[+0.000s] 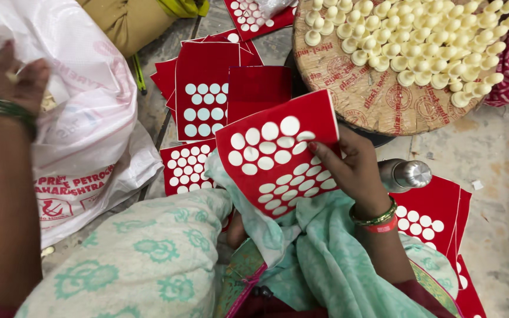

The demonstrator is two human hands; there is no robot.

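- Nearest, the left hand (8, 73) reaches into a white plastic sack (83, 106); finger state: cannot tell.
- Right hand (351, 168) pinches a red punched card (278, 153) over the lap, fingers clamped on its edge.
- Beyond, a round tray (354, 94) carries cream wicks (419, 41).

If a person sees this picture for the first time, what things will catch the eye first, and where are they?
At the centre, the right hand holds a bright red card punched with two clusters of round holes. At upper right, a round woven tray carries many small cream-coloured cone-shaped pieces. At left, the left hand reaches into a white plastic sack, and more red cards lie on the floor.
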